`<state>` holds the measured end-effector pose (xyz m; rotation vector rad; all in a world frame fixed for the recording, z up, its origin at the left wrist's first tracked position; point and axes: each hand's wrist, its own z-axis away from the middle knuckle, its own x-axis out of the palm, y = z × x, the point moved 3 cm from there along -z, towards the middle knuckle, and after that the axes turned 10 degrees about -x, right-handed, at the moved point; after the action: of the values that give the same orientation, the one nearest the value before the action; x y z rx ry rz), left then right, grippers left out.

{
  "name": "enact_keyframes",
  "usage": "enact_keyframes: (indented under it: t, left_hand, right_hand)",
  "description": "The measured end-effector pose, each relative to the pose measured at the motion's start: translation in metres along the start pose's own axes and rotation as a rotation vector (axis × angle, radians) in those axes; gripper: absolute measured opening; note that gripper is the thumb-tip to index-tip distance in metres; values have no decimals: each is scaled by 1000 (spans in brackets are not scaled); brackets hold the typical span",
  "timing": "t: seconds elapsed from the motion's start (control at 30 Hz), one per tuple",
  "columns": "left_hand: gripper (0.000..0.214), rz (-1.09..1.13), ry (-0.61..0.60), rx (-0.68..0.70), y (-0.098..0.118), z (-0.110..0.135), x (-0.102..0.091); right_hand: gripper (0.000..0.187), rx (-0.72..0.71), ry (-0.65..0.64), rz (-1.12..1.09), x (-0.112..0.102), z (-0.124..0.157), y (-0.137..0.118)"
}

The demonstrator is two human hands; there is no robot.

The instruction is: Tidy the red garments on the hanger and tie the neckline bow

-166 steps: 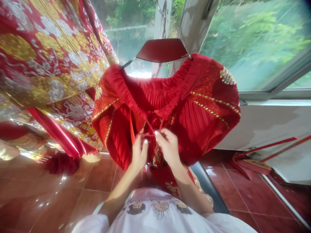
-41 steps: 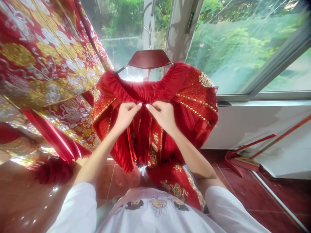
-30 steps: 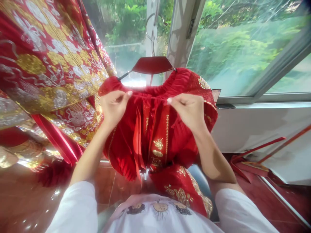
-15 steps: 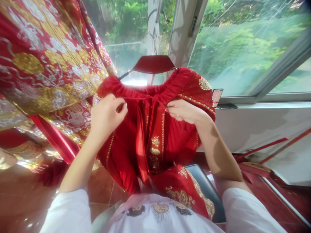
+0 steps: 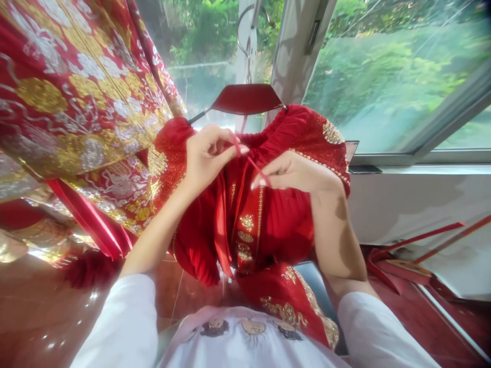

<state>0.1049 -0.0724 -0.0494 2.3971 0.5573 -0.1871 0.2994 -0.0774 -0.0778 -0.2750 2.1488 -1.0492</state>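
Observation:
A red pleated skirt (image 5: 276,225) with gold embroidery hangs by its gathered waistband from a dark red hanger (image 5: 245,98) at the window. My left hand (image 5: 207,156) is closed at the waistband's left part, pinching a thin red cord (image 5: 251,164). My right hand (image 5: 297,171) is closed just right of it, pinching the same cord's other end near the waistband middle. The cord runs slanting between my two hands. The skirt's lower folds fall toward my lap.
A large red garment with gold and silver embroidery (image 5: 72,102) hangs close on the left. The window (image 5: 383,76) and white sill lie behind. A red dustpan with a long handle (image 5: 399,260) lies on the red tiled floor (image 5: 46,317) at right.
My hands went from tying the cord low down to the waistband, spread apart along it, then came back together; now they pinch the red cord between them.

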Motion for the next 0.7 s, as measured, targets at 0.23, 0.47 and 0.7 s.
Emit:
enact_keyframes:
  t: [0.23,0.47,0.7]
  left_hand:
    - [26,149,-389,20,-6,2,3]
    - [26,98,-368,55,-16,6,10]
    - [10,-174,-347,214,-19,12,12]
  right_hand:
    - [41,-223,567,-72,18,-22,15]
    - [30,-632,602,635,37,-26,7]
    - [32,-571,567,931,30,-18,10]
